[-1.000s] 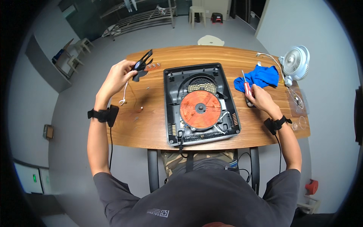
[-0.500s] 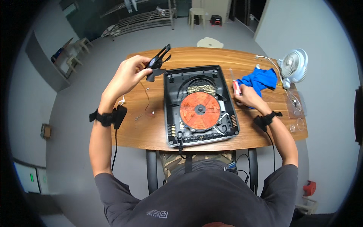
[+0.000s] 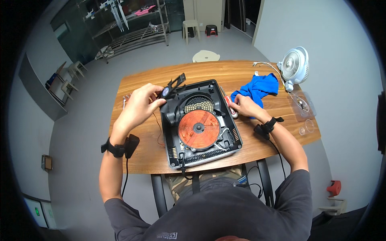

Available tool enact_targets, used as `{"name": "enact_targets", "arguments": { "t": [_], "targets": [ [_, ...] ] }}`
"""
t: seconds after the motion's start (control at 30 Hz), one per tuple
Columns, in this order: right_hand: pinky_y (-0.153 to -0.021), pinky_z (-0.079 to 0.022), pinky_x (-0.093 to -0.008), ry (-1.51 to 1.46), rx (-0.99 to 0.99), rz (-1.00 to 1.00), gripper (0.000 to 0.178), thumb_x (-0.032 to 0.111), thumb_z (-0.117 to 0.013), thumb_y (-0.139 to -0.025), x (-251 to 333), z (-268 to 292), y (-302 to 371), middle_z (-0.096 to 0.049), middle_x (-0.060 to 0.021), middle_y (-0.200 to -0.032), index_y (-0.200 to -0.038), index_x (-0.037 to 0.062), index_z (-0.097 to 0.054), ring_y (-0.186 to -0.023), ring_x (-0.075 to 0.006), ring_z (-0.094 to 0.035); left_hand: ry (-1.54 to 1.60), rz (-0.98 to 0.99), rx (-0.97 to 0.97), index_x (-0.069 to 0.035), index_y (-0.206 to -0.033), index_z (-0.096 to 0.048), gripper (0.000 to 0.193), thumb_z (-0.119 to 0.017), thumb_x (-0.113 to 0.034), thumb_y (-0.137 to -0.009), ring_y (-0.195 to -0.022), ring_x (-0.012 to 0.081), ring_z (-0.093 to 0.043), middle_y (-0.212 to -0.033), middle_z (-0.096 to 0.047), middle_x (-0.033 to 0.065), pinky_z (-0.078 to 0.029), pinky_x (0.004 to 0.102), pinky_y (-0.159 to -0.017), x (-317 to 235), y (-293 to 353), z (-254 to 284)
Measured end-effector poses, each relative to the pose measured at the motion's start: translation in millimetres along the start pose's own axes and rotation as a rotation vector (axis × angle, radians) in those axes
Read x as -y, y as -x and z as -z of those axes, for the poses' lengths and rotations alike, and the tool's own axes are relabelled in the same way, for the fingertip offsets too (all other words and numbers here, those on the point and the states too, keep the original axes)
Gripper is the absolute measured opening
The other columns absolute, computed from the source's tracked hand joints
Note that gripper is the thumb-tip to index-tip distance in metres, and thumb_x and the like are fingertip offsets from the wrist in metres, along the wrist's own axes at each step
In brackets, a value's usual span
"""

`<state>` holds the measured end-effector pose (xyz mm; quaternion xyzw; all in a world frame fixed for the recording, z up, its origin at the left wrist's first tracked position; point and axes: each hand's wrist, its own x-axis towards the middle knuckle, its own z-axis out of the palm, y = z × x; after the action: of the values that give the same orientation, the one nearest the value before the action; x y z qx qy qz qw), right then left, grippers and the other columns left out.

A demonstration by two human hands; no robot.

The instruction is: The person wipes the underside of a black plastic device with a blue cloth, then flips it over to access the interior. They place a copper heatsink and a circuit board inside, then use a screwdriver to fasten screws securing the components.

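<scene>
A small black cooling fan (image 3: 173, 89) with its open frame and blades is pinched in my left hand (image 3: 141, 103), tilted above the far left corner of the opened induction cooker (image 3: 164, 136). A round copper-coloured coil (image 3: 199, 129) sits in the middle of the black housing, in front of a round grille (image 3: 199, 103). My right hand (image 3: 246, 107) has its fingers closed on the red and white handle of a screwdriver (image 3: 233, 113) beside the housing's right edge. The screwdriver's thin shaft points away from me.
A blue cloth (image 3: 261, 86) lies crumpled beyond my right hand. Farther right are a pale blue desk fan (image 3: 295, 66) with its cable and a clear plastic tray (image 3: 307, 105). Thin wires (image 3: 159, 124) lie left of the housing. A cream stool (image 3: 206, 56) stands behind the wooden table (image 3: 140, 156).
My left hand has brought the cooling fan from beside the housing to over its far left corner. My right hand stays at the screwdriver, which is now closer to the housing. The view has shifted.
</scene>
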<state>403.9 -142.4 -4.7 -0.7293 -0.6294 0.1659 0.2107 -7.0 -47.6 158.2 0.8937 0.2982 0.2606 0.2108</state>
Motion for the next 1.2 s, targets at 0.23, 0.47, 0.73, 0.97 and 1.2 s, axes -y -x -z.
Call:
{"name": "enact_targets", "arguments": {
  "t": [0.23, 0.47, 0.73, 0.97, 1.2],
  "targets": [
    [-0.083, -0.055, -0.0496, 0.294, -0.346, -0.142, 0.045, 0.043, -0.075, -0.092, -38, 40, 1, -0.066, -0.02, -0.104, -0.104, 0.0007, -0.063, -0.103, -0.0413, -0.065, -0.177, -0.182, -0.069, -0.001, -0.119, -0.068, 0.036, -0.08, -0.01, -0.087, -0.077, 0.0242, -0.067, -0.095, -0.065, 0.0114, -0.054, 0.0353, -0.072, -22, -5, -30],
    [-0.071, -0.052, -0.0433, 0.002, -0.532, -0.065, 0.023, 0.023, -0.07, -0.094, -78, 37, -24, -0.065, -0.0145, -0.076, -0.092, 0.0016, -0.064, -0.074, -0.0319, -0.065, -0.187, -0.189, -0.116, -0.002, -0.118, -0.067, 0.035, -0.079, -0.017, -0.088, -0.103, 0.0357, -0.065, -0.104, -0.067, 0.0154, -0.054, 0.045, -0.089, -38, -19, -63],
    [-0.08, -0.045, -0.0253, -0.745, -0.521, 0.088, 0.019, 0.023, -0.065, -0.104, -1, 93, 10, -0.057, 0.0029, -0.089, -0.103, 0.0046, -0.063, -0.086, -0.0072, -0.052, 0.11, -0.087, -0.079, 0.004, -0.118, -0.067, 0.032, -0.076, -0.014, -0.092, -0.074, 0.0222, -0.067, -0.097, -0.071, 0.0142, -0.055, 0.0355, -0.071, -56, -36, -90],
    [-0.08, -0.044, -0.0222, -0.877, -0.463, 0.288, 0.019, 0.024, -0.063, -0.107, 85, 115, 34, -0.055, 0.0052, -0.091, -0.107, 0.0056, -0.062, -0.087, -0.0041, -0.05, 0.497, 0.074, 0.008, -0.003, -0.149, -0.054, 0.05, -0.066, -0.017, -0.103, -0.077, 0.0058, -0.058, -0.101, -0.07, 0.0026, -0.051, 0.0244, -0.068, -64, -61, -111],
    [-0.105, -0.043, -0.0361, -0.684, -0.486, 0.609, 0.025, 0.023, -0.07, -0.101, 139, 90, 18, -0.054, -0.0113, -0.122, -0.112, 0.0022, -0.062, -0.118, -0.0235, -0.054, 0.929, 0.143, 0.08, -0.005, -0.14, -0.059, 0.035, -0.056, -0.021, -0.11, -0.079, 0.0025, -0.05, -0.101, -0.064, -0.0048, -0.042, 0.0208, -0.069, -71, -65, -119]
  ]
}}
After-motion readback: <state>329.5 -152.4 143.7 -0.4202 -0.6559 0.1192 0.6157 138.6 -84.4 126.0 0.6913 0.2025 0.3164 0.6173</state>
